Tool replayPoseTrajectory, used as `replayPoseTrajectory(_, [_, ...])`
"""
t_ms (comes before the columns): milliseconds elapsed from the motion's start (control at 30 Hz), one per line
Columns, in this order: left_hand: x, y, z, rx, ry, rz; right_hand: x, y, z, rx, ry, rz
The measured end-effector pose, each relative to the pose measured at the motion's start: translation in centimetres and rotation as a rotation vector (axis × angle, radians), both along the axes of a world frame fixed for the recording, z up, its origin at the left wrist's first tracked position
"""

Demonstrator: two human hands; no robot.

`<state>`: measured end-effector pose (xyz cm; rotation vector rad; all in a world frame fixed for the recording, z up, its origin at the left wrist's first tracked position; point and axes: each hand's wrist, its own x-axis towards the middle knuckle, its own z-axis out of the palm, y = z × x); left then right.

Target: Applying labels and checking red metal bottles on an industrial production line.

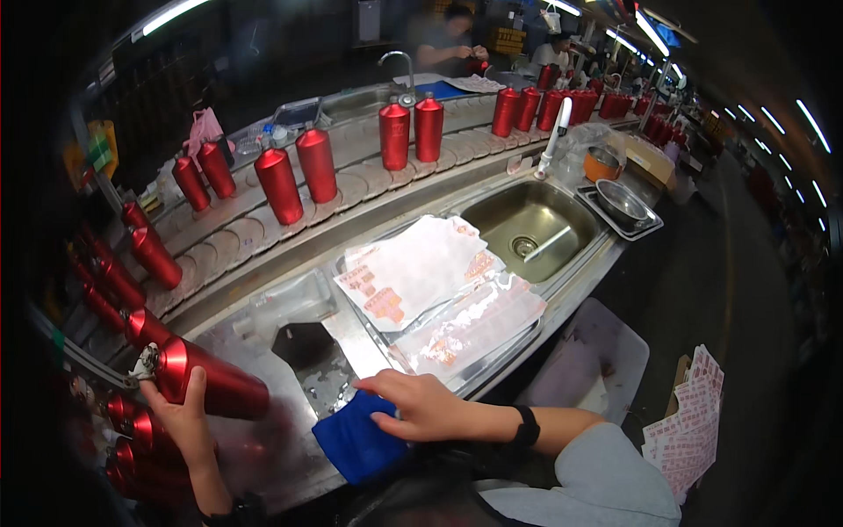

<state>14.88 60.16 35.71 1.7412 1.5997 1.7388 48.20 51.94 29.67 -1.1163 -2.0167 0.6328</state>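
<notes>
At the lower left, my left hand [186, 426] is closed around the shoulder end of a shiny red bottle [230, 386], which lies tilted with its base toward the middle of the counter. A crumpled whitish bit [145, 364] sits at its neck. My right hand [423, 406], with a black band on the wrist, grips the upper edge of a folded blue cloth [358, 443] over the near edge of the counter. Cloth and bottle are apart. More red bottles [145, 430] stand crowded under and behind my left hand, partly hidden.
Printed sheets [421, 263] cover a tray beside a steel sink [536, 230] with a white tap [555, 140]. A curved conveyor [246, 228] carries several red bottles [279, 186]. A bowl [622, 202] stands at the right end. A person [450, 48] works across the line.
</notes>
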Motion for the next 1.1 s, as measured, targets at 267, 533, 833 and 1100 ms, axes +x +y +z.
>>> replayPoseTrajectory(267, [5.3, -6.0, 0.7, -0.481, -0.666, -0.527, -4.6, -2.4, 1.7, 0.031, -0.042, 0.379])
replayPoseTrajectory(533, [8.1, -6.7, -2.4, -0.733, -0.868, -0.853, -2.2, -4.7, -0.3, -0.186, 0.104, 0.24])
replayPoseTrajectory(833, [9.8, -5.8, -4.7, -0.754, -0.684, -0.661, -0.6, -3.7, -1.3, 0.066, -0.147, 0.175])
replayPoseTrajectory(1100, [9.8, -3.9, -6.1, -0.728, -0.489, -0.564, -1.0, -2.5, -1.9, -0.027, -0.146, 0.156])
